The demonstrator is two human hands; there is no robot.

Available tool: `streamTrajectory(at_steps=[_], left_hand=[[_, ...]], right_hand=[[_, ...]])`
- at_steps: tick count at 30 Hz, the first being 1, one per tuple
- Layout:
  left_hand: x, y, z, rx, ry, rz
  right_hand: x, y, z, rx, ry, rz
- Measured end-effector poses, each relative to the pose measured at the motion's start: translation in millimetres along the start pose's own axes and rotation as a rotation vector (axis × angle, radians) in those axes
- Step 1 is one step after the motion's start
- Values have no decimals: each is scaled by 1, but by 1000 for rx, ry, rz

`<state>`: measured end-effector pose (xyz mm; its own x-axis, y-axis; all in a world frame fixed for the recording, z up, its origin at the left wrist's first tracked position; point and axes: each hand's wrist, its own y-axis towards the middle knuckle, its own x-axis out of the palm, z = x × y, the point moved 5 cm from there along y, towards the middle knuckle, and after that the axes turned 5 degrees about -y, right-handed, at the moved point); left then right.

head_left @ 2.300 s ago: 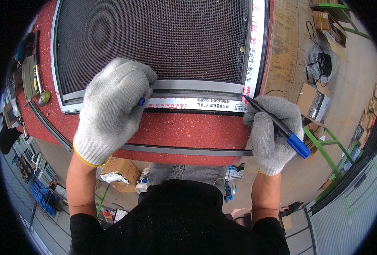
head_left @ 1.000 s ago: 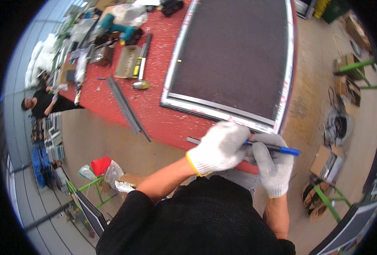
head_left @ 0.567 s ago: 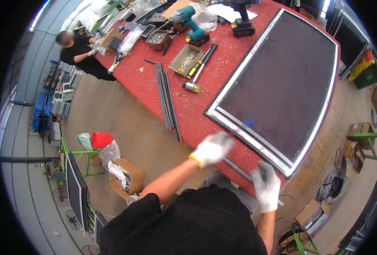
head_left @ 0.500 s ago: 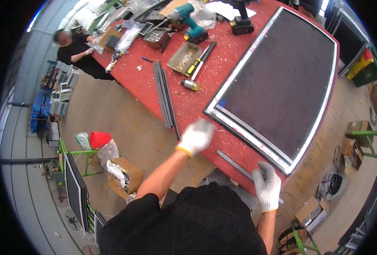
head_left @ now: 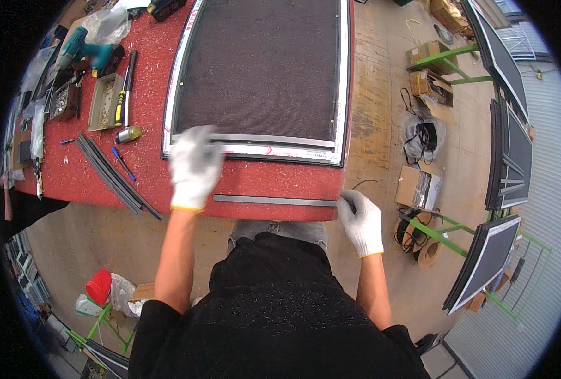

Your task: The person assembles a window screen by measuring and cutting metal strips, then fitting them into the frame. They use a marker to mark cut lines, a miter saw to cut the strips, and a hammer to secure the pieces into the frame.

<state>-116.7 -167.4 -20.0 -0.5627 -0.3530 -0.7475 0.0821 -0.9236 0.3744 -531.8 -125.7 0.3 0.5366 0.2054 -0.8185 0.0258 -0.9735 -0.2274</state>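
Note:
My left hand (head_left: 195, 167), in a white and grey work glove, is over the near left corner of a large framed dark mesh panel (head_left: 261, 69). Motion smears its fingers, and whether it touches the frame's white-and-grey edge I cannot tell. A thin grey strip (head_left: 274, 200) lies flat along the near edge of the red table (head_left: 242, 177). At the strip's right end is my gloved right hand (head_left: 361, 224), thumb and fingers closed on that end. To the left lie a blue pen (head_left: 123, 164) and several long dark strips (head_left: 113, 174).
A mallet (head_left: 128, 134), a yellow-and-black handled tool (head_left: 120, 108), a tray of small screws (head_left: 105, 101) and a teal power drill (head_left: 81, 50) occupy the table's left. Cardboard boxes (head_left: 419, 187) and green racks with framed panels (head_left: 482, 265) stand at right. A person's dark clothing (head_left: 37, 213) shows far left.
My view has turned rightward. My left hand has moved from near the dark strips to the panel's corner. A blue pen lies beside those strips where none showed before. My right hand stays by the grey strip.

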Motion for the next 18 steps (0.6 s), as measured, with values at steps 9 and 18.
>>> streamTrajectory(at_steps=[9,18], left_hand=[[107,69,57,270,158,-634],[47,91,138,245,167,-427]], right_hand=[[-28,-40,44,66,5,189],[10,16,26,-471,-181,-86]])
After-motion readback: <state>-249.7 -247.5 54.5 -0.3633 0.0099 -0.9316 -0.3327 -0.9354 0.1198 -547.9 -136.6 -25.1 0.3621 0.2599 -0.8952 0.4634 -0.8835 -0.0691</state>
